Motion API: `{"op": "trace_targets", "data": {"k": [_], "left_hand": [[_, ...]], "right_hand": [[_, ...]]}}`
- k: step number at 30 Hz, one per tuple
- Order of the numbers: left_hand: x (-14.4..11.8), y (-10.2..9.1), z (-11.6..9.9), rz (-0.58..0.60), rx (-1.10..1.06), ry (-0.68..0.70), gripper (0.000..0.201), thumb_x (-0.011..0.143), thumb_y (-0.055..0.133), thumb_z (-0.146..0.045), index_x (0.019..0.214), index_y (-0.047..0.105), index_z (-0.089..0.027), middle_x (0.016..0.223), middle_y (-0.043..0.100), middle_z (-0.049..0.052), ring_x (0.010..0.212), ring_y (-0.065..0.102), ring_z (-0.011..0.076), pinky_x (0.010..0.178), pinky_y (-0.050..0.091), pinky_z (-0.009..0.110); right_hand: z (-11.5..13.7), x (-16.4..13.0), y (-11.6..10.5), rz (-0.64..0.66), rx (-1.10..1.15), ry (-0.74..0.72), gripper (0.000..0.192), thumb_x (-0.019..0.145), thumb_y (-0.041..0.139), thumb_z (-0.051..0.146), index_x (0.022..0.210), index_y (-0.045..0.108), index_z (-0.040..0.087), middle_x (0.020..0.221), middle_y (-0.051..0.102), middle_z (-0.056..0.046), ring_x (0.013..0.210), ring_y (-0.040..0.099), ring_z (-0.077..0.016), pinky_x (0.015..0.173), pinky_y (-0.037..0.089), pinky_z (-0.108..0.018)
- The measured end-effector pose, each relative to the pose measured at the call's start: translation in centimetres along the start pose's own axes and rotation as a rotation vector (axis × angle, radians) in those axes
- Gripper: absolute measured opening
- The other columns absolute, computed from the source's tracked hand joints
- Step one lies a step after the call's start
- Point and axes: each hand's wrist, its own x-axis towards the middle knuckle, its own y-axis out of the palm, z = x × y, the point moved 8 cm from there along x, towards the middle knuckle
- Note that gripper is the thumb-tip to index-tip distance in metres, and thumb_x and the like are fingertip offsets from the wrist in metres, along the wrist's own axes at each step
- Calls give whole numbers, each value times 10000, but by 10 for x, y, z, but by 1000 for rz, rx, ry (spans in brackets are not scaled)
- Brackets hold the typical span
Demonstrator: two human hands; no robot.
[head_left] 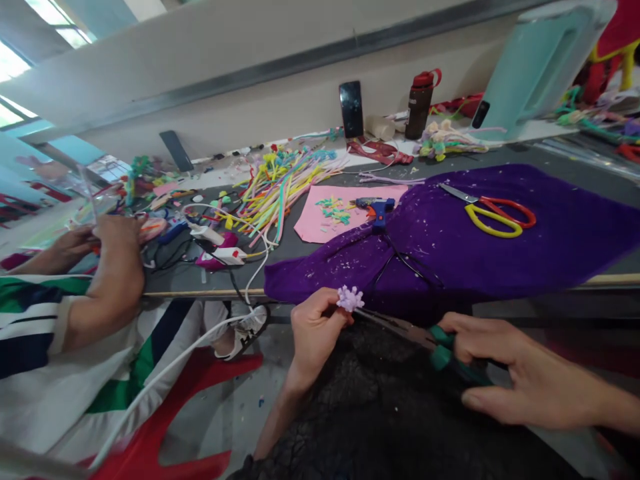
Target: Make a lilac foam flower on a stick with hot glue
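Note:
My left hand pinches a small lilac fuzzy pompom flower just below the table's front edge. My right hand grips green-handled scissors, whose blades reach left toward the flower. Both hands hover over my lap, which is covered in black lacy cloth. A purple cloth speckled with white bits drapes over the table edge right behind the flower.
On the purple cloth lie red-and-yellow scissors and a blue glue gun beside pink paper. A heap of coloured pipe cleaners, a phone and a bottle stand behind. A co-worker's arm works at left.

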Motion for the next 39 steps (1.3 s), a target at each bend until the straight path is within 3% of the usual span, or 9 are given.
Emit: {"op": "trace_targets", "data": {"k": [3,31,39], "left_hand": [[1,3,4,-7,33,14,158,640,554,-57,584,626,-186,598,613,-32,541,561,98,513,434,192],[0,4,2,-78,226,206,141,716,604,-127,588,634,-178,699,650,1,660,594,109,605,443,206],[0,6,4,-58,250,201,135,718,608,-150,590,641,-180,705,660,5,656,601,113,601,448,209]], "right_hand": [[-6,6,9,92,36,-1,166,655,586,111,651,440,190,804,513,1,702,516,-136,620,414,-251],[-23,16,19,85,119,-9,195,699,576,124,655,395,181,776,456,7,689,461,-116,604,346,-241],[-30,15,20,174,133,33,236,720,565,135,615,358,176,722,443,31,631,440,-88,557,307,-221]]}}
